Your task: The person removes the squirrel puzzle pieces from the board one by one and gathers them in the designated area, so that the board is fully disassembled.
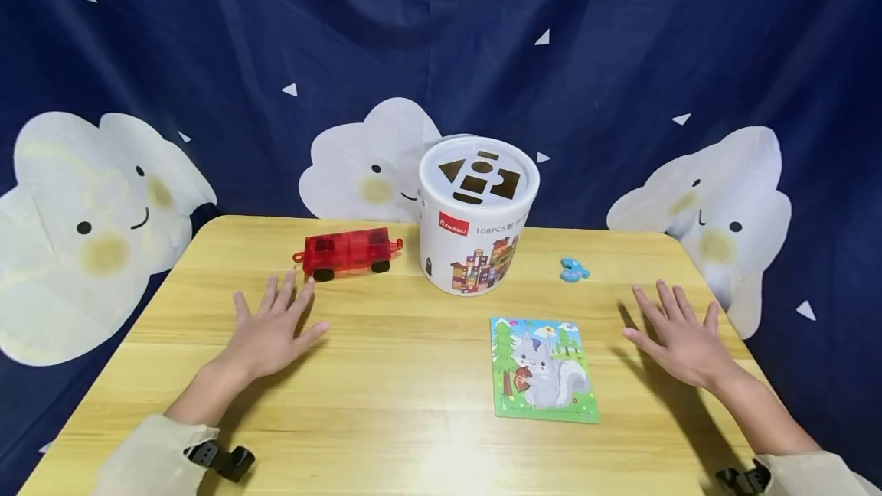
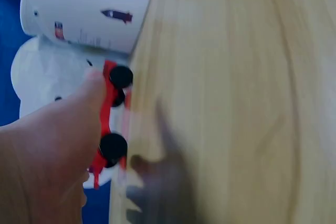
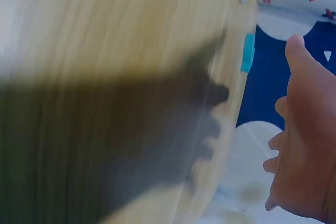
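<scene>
My left hand [image 1: 271, 335] is spread palm down over the left side of the table, its fingers just short of a red see-through toy wagon [image 1: 347, 252] with black wheels. In the left wrist view the wagon [image 2: 109, 124] shows past the thumb. On the right, my other hand [image 1: 682, 339] is also spread, holding nothing, with its shadow on the wood beside it. Nearest to it are a small blue toy piece [image 1: 573, 270] and a flat squirrel picture puzzle [image 1: 544, 370]. The blue piece [image 3: 248, 52] appears at the table's edge in the right wrist view.
A white bucket [image 1: 472, 251] stands upright at the back middle, its lid cut with shaped holes. Behind the wooden table [image 1: 386, 381] hangs a dark blue curtain [image 1: 344, 14] with white smiling clouds. Black straps with small cameras [image 1: 237, 464] circle the wrists.
</scene>
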### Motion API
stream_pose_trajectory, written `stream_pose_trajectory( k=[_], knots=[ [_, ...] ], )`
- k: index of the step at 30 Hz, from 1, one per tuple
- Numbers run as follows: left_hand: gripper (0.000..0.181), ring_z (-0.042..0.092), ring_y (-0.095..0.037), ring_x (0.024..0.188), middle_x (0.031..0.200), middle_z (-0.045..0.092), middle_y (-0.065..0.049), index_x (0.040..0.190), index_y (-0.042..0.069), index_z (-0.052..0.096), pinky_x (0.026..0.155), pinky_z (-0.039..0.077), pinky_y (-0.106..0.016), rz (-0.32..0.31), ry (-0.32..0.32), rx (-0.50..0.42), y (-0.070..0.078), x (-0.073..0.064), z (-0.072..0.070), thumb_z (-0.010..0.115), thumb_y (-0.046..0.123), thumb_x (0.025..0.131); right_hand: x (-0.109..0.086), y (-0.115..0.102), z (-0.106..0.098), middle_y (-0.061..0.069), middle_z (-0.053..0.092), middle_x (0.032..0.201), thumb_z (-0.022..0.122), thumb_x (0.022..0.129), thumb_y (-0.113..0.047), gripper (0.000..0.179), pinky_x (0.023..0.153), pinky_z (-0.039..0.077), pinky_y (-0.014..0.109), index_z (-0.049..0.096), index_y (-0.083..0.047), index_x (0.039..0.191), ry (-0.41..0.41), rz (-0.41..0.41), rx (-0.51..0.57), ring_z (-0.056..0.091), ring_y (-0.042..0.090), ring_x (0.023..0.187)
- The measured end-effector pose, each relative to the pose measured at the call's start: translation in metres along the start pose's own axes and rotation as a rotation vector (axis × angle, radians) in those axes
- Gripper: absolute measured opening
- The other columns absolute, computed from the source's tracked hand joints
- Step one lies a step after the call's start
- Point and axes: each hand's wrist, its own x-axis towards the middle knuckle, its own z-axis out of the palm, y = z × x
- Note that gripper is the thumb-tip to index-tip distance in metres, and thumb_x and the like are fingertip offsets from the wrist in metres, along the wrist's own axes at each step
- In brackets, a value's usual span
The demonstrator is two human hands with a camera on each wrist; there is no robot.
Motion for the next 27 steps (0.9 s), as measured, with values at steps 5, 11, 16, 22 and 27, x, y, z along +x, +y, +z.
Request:
stream_pose_trajectory(
  k=[5, 11, 16, 22, 27],
  knots=[
    [0.084, 0.008, -0.054, 0.150, 0.165, 0.013, -0.028, 0.160, 0.004, 0.028, 0.104, -0.002, -0.084, 0.062, -0.002, -0.026, 0.021, 0.008, 0.000, 0.047, 0.062, 0.102, 0.001, -0.016, 0.004, 0.031, 0.007, 0.164, 0.050, 0.105, -0.049, 0.077, 0.102, -0.015, 0.081, 0.015, -0.014, 0.164, -0.019, -0.025, 0.021, 0.002, 0.055, 0.149],
    [0.079, 0.006, -0.049, 0.152, 0.166, 0.014, -0.025, 0.159, 0.003, 0.029, 0.111, 0.003, -0.078, 0.140, -0.011, -0.051, 0.052, 0.019, 0.004, 0.052, 0.054, 0.103, 0.003, -0.042, 0.014, 0.030, 0.011, 0.164, 0.051, 0.106, -0.047, 0.075, 0.106, -0.010, 0.080, 0.019, -0.011, 0.163, -0.034, -0.067, 0.052, 0.007, 0.053, 0.150],
    [0.079, 0.008, -0.046, 0.153, 0.166, 0.014, -0.024, 0.159, 0.004, 0.029, 0.116, 0.008, -0.071, 0.202, -0.019, -0.092, 0.080, 0.032, 0.014, 0.055, 0.051, 0.102, 0.004, -0.067, 0.025, 0.029, 0.012, 0.165, 0.052, 0.105, -0.046, 0.075, 0.110, -0.006, 0.078, 0.022, -0.007, 0.162, -0.045, -0.094, 0.084, 0.009, 0.052, 0.150],
    [0.077, 0.011, -0.044, 0.153, 0.164, 0.019, -0.025, 0.158, 0.003, 0.032, 0.120, 0.008, -0.063, 0.289, -0.064, -0.144, 0.117, 0.046, 0.028, 0.053, 0.052, 0.103, 0.008, -0.098, 0.041, 0.027, 0.014, 0.165, 0.056, 0.103, -0.046, 0.077, 0.113, 0.003, 0.075, 0.024, -0.005, 0.161, -0.064, -0.138, 0.110, 0.011, 0.051, 0.150],
    [0.074, 0.021, -0.042, 0.151, 0.162, 0.029, -0.024, 0.156, 0.001, 0.036, 0.121, 0.015, -0.059, 0.356, -0.084, -0.170, 0.148, 0.054, 0.038, 0.054, 0.050, 0.103, 0.013, -0.118, 0.056, 0.025, 0.015, 0.166, 0.055, 0.103, -0.050, 0.082, 0.114, 0.007, 0.073, 0.022, -0.003, 0.161, -0.092, -0.181, 0.110, 0.012, 0.046, 0.152]
  ],
)
